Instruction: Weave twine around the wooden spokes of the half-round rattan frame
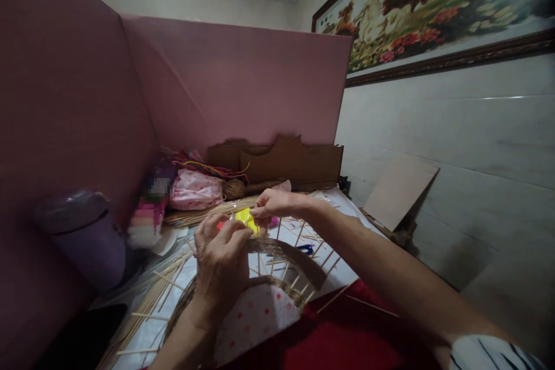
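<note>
A half-woven basket [277, 247] stands in front of me, with brown twine bands around thin wooden sticks that jut outward. Its round base [255, 318] is white with red dots. My left hand [221, 257] is closed over the basket's far left rim, its fingers curled round the woven band and a stick. Just beyond that rim my right hand [275, 205] is raised, thumb and fingers pinched together. What lies in that pinch is too small to make out. Behind the hands lies a bright yellow piece [246, 218].
A twine ball [234, 189], a dotted cloth bundle [197, 189] and torn cardboard [290, 165] lie at the back. Long thin sticks [145, 306] run along the left, near a lilac container [87, 237]. A blue looped object [305, 249] sits beyond the basket. Pink panels enclose the left and back.
</note>
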`<state>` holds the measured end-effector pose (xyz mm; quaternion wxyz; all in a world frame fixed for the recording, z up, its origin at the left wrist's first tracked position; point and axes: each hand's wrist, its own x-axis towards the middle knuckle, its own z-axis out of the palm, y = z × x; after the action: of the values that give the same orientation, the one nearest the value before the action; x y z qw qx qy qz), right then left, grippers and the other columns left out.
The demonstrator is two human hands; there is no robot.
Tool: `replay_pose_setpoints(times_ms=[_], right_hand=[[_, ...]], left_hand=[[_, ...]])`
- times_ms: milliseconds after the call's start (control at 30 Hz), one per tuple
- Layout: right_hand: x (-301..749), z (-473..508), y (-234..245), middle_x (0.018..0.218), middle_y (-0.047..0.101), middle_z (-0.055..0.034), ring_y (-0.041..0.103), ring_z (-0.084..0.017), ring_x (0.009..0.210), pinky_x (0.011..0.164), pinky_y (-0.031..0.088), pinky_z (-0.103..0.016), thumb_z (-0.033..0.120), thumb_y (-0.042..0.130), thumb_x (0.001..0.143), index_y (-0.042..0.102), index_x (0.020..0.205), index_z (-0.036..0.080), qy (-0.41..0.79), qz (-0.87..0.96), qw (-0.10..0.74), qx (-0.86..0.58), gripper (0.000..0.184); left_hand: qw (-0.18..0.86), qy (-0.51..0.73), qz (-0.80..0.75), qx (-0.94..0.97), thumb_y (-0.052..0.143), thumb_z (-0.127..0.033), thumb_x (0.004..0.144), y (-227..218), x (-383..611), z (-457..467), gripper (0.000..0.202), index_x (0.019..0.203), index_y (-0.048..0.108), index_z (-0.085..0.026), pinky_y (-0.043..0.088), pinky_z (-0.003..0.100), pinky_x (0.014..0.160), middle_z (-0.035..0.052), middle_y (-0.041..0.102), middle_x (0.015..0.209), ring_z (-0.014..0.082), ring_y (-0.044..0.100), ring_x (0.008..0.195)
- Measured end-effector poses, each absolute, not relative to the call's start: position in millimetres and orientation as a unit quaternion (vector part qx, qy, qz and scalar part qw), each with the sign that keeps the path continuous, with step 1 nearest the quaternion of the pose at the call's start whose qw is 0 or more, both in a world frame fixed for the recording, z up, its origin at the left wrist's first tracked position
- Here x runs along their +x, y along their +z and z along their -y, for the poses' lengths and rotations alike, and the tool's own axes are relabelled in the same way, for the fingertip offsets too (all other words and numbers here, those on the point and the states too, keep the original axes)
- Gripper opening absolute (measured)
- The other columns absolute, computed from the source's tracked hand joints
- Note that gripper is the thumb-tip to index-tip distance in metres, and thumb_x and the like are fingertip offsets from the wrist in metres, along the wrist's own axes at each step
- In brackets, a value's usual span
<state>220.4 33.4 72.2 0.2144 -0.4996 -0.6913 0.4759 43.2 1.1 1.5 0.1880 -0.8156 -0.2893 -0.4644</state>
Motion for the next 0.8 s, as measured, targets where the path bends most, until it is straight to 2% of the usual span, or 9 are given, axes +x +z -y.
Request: replay_pose_setpoints(times_ms=[267,400,500,600,700,800], right_hand=[[221,-35,69,0.039,0.056,0.0016,0.051,-0.008,0.041,0.049,0.036,-0.019,0.014,0.050,0.090,0.064,0.059,0.010,0.477,0.690,0.213,-0.501,0.034],[223,-37,67,0.040,0.057,0.0007,0.050,-0.008,0.040,0.048,0.034,-0.019,0.017,0.055,0.088,0.063,0.058,0.009,0.466,0.694,0.219,-0.504,0.032],[224,-38,66,0.041,0.059,0.0004,0.051,-0.007,0.041,0.048,0.034,-0.019,0.017,0.053,0.088,0.063,0.061,0.009,0.464,0.700,0.222,-0.496,0.030],[225,-38,64,0.041,0.059,0.0005,0.052,-0.008,0.042,0.050,0.036,-0.019,0.016,0.052,0.088,0.061,0.061,0.010,0.461,0.704,0.219,-0.493,0.030],[228,-40,61,0.044,0.060,0.0004,0.053,-0.008,0.044,0.051,0.038,-0.019,0.018,0.053,0.087,0.062,0.062,0.010,0.445,0.719,0.227,-0.483,0.028],[229,-43,60,0.049,0.063,-0.0005,0.050,-0.008,0.046,0.049,0.036,-0.018,0.022,0.054,0.086,0.064,0.067,0.010,0.397,0.748,0.220,-0.484,0.025]], left_hand=[[0.220,-0.445,0.282,-0.821,0.059,-0.014,0.076,0,46,0,0.023,0.083,0.070,-0.033,0.030,0.052,0.095,0.0034,0.065,0.090,0.0294,0.046,0.105],[0.188,-0.498,0.335,-0.778,0.053,-0.016,0.081,-1,43,-4,0.026,0.101,0.065,-0.025,0.034,0.049,0.092,0.0090,0.062,0.106,0.0282,0.049,0.105],[0.104,-0.561,0.363,-0.737,0.051,-0.022,0.085,-1,40,-6,0.027,0.112,0.057,-0.019,0.041,0.041,0.086,0.0104,0.061,0.106,0.0238,0.054,0.099],[0.081,-0.540,0.374,-0.750,0.049,-0.025,0.087,0,39,-4,0.020,0.105,0.059,-0.021,0.041,0.036,0.080,0.0061,0.065,0.096,0.0203,0.058,0.088],[0.145,-0.464,0.383,-0.785,0.052,-0.025,0.086,-1,41,1,0.012,0.090,0.063,-0.023,0.033,0.041,0.086,0.0028,0.069,0.086,0.0202,0.060,0.079],[0.123,-0.415,0.387,-0.814,0.053,-0.021,0.085,-4,46,5,0.014,0.095,0.061,-0.024,0.028,0.044,0.090,0.0023,0.071,0.086,0.0203,0.062,0.078]])
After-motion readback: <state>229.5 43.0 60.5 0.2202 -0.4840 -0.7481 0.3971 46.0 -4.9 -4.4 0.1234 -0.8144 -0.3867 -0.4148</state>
